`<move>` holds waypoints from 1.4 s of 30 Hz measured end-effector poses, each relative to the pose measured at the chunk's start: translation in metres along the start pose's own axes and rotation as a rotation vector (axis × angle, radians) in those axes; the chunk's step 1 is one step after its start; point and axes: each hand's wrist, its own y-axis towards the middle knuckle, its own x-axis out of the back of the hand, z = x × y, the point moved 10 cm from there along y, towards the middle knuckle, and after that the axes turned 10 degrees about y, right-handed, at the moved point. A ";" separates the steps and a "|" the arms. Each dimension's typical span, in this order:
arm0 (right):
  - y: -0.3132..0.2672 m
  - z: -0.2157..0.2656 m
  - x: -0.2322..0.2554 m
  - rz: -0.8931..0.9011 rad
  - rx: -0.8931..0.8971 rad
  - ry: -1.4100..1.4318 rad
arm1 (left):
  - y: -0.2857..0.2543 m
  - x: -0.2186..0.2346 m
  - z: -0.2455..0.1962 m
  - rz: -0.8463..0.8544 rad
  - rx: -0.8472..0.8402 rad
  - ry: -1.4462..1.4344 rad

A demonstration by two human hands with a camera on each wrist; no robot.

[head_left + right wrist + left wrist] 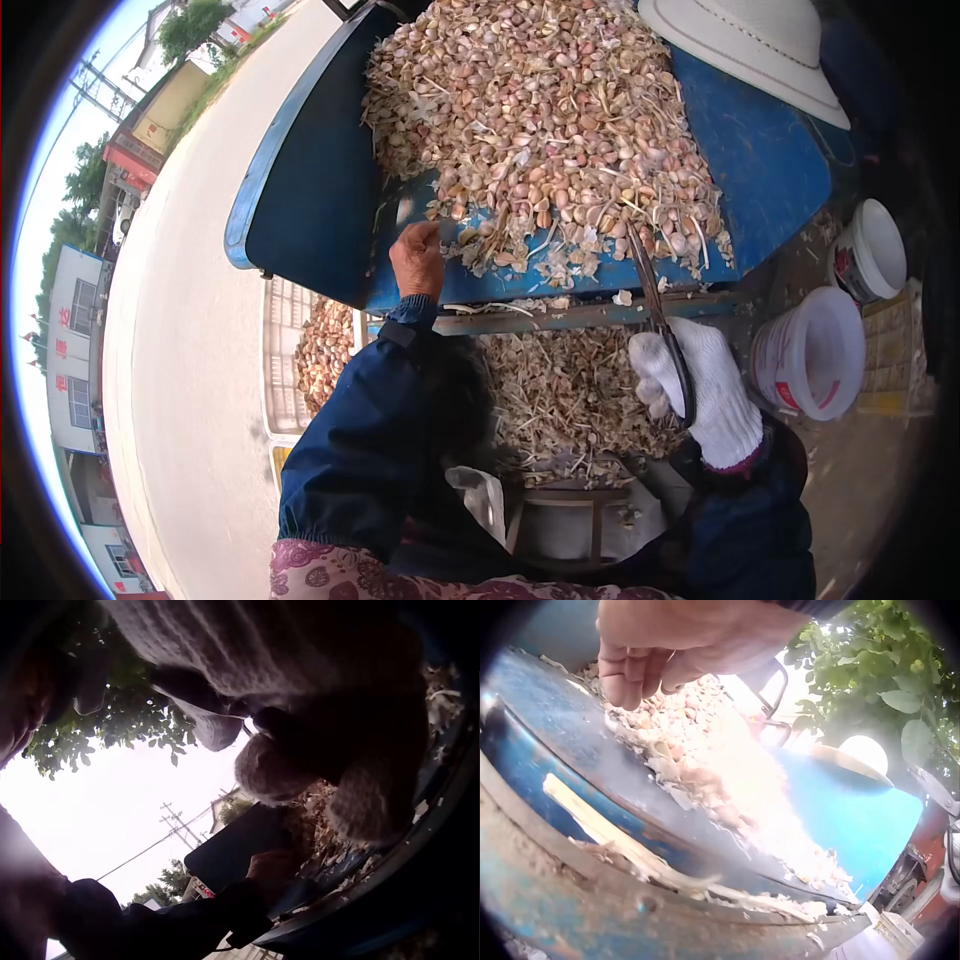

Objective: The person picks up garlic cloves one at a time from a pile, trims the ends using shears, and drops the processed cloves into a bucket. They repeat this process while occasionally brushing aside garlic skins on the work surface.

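The gloved right hand [705, 392] gripped dark shears [650, 290], their handles partly hidden, blades at the garlic pile [550, 130]. The left hand [418, 265], fingers curled, seemingly empty, was by its near edge. Far off, a building's [75, 265] red characters [62, 348] were illegible.

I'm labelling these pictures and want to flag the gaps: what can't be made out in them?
- Anything between the fingertips of the left hand: hidden by its bent fingers, left wrist view.
- How the gloved right hand grips the dark tool: lost in shadow, right wrist view.
- Part of the garlic heap: washed out by glare, left wrist view.
- Far part of the hat: cut off by the top edge, head view.
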 end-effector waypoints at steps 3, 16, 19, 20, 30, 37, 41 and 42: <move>-0.002 -0.006 0.009 -0.047 -0.033 0.010 | 0.005 -0.030 0.008 -0.017 -0.106 0.002; 0.022 -0.007 -0.009 -0.010 0.004 -0.194 | 0.019 -0.067 -0.003 0.279 -0.401 0.198; 0.018 -0.014 -0.012 0.005 -0.052 -0.013 | 0.007 -0.056 -0.008 0.275 -0.381 0.153; 0.018 -0.015 -0.011 0.005 -0.049 -0.010 | 0.006 -0.054 -0.009 0.297 -0.354 0.112; 0.025 0.010 -0.032 0.027 0.437 -0.882 | -0.031 -0.025 -0.039 0.692 0.292 -0.710; 0.000 0.023 -0.053 0.050 0.698 -0.983 | -0.091 0.021 -0.129 0.838 0.280 -1.045; -0.003 0.019 -0.053 0.110 0.571 -1.078 | -0.100 0.022 -0.146 0.872 0.298 -1.116; -0.004 0.020 -0.052 0.097 0.591 -1.091 | -0.100 0.023 -0.148 0.867 0.287 -1.123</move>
